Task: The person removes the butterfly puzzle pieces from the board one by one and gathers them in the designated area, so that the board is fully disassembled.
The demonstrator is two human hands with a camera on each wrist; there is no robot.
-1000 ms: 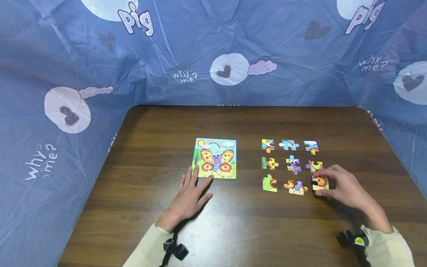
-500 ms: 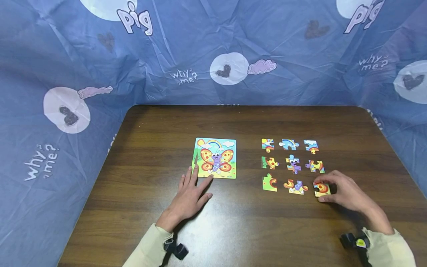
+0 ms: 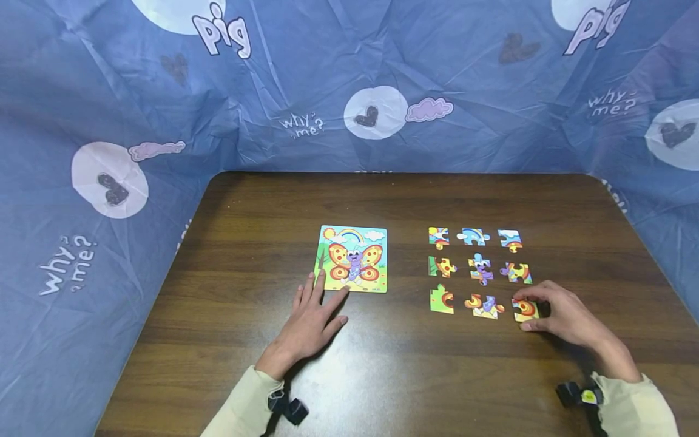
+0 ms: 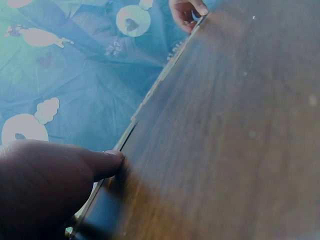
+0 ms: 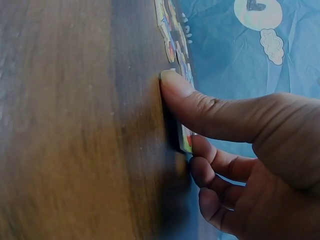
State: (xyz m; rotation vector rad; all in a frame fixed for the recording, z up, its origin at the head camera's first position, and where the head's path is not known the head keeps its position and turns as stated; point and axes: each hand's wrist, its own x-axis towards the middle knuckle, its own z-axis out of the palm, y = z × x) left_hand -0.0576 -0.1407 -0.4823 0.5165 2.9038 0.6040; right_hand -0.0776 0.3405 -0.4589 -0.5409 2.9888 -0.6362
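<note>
My left hand (image 3: 310, 321) lies flat with spread fingers, fingertips on the lower edge of a butterfly picture board (image 3: 355, 258). At the right, my right hand (image 3: 565, 312) pinches a puzzle piece (image 3: 525, 310) with a red-and-orange wing pattern between thumb and fingers. This piece is at the lower right corner of a grid of loose pieces. Left of it lies a piece with purple body and white feet (image 3: 485, 306); above it is a yellow wing piece (image 3: 516, 272). In the right wrist view, the thumb (image 5: 175, 85) presses the near edge of the pinched piece.
More puzzle pieces stand apart in rows, including a rainbow piece (image 3: 472, 237), a purple face piece (image 3: 480, 269) and a green piece (image 3: 441, 299). A brown wooden table (image 3: 404, 376) carries everything. Blue printed cloth (image 3: 306, 73) hangs behind and at both sides.
My right hand has shifted the wing piece slightly toward me, away from the yellow wing piece above, then barely nudged it. My left hand has stayed still on the board.
</note>
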